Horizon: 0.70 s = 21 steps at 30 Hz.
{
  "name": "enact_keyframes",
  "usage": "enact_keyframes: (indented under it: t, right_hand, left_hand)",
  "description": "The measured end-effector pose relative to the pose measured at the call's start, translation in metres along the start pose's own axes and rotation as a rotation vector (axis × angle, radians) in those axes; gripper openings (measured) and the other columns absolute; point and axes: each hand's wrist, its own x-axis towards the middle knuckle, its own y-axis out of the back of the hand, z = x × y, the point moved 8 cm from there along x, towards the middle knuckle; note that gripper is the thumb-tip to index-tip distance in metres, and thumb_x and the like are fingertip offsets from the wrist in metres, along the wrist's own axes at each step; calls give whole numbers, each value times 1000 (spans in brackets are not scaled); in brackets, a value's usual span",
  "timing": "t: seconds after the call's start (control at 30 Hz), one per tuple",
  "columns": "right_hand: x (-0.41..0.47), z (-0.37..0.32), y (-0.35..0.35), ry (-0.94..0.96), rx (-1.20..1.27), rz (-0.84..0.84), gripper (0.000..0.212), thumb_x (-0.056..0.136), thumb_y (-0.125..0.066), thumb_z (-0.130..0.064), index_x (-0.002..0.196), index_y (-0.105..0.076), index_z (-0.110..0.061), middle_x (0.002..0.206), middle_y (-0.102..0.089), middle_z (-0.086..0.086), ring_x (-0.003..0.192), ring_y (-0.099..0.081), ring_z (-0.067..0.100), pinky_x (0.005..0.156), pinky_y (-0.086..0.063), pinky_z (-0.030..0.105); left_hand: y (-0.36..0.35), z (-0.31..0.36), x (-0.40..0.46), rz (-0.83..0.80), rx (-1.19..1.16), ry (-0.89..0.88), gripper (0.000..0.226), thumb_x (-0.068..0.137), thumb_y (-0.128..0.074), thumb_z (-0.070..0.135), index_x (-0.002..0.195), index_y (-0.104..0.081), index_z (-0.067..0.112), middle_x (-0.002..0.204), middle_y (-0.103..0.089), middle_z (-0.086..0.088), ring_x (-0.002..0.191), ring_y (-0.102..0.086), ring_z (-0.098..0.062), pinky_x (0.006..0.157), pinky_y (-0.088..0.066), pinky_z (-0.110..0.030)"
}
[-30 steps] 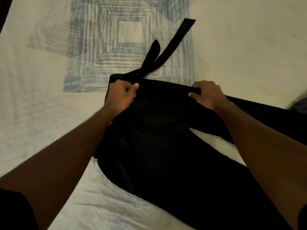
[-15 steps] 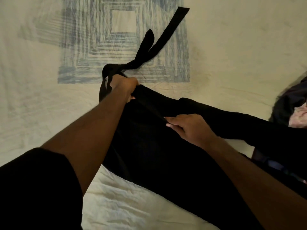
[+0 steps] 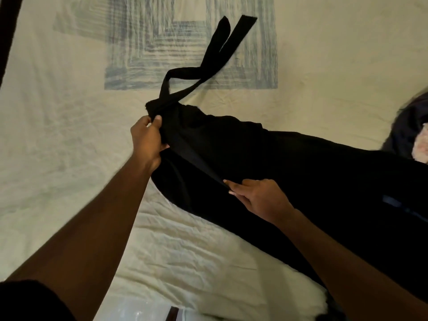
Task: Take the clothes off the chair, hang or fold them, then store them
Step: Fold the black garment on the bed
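Since half a second ago both hands have slid nearer along the waistband, and the two ties now lie closer together on the blue square print. Left hand (image 3: 148, 140) keeps a closed grip on the far corner of the black garment (image 3: 266, 172) – thumb over the bunched band. Right hand (image 3: 257, 198) pinches the near end of that band. Garment lies spread across the cream bed sheet (image 3: 58, 135), ties (image 3: 208, 63) trailing away. More clothes (image 3: 412, 133) sit at the right edge.
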Motion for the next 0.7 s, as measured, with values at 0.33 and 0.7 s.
enact_keyframes:
  t: [0.33,0.7]
  right_hand:
    - [-33,-60,-69,-103,-96,-226,45,100,-55,-42,145,-50,-40,93,-71,-3,66,-71,22,54,-52,33]
    - [-69,-43,-68,-224,-90,-378,50,100,-57,-35,148,-48,-26,123,-65,5,109,-65,27,90,-51,44]
  left_hand:
    - [113,-68,2,154,329,105,19,96,-66,19,77,-63,16,82,-64,-16,76,-61,-31,64,-49,-36]
    - [2,-40,-94,5,1134,-609,39,80,-79,16,110,-54,11,110,-57,-15,104,-58,-39,89,-48,-50]
